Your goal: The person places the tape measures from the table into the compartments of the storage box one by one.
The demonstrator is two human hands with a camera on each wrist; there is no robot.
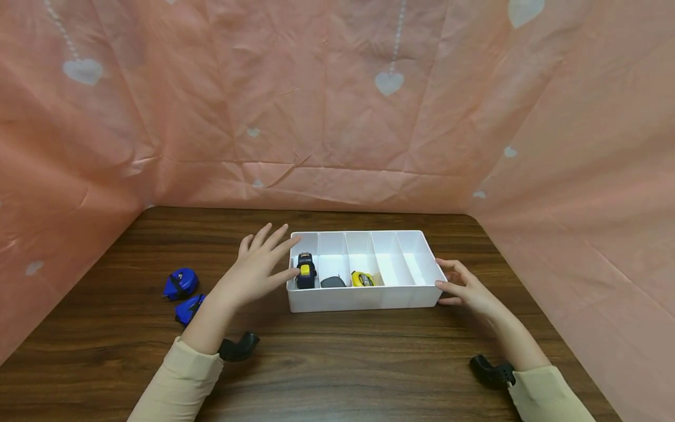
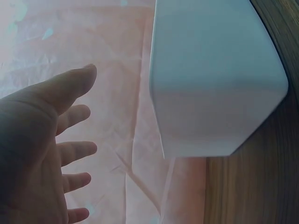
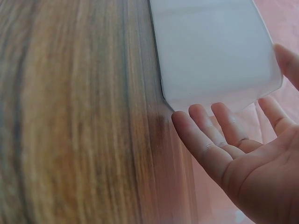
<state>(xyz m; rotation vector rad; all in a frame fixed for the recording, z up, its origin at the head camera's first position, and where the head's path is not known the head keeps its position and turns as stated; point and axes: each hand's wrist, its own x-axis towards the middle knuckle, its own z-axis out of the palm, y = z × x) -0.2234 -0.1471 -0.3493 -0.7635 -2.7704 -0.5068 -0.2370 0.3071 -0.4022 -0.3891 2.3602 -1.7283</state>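
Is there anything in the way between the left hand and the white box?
Nothing visible. The left hand hovers by the left end of the white box; the left wrist view shows open space between them. The two blue tape measures lie to the hand's left, out of the way.

The tabletop (image 1: 337, 363) is dark brown wood with streaky grain. Towards its left side lie a blue tape measure (image 1: 181, 282) and, just beside it, a second blue tape measure (image 1: 187, 309), partly hidden. A white divided box (image 1: 364, 299) stands near the middle.
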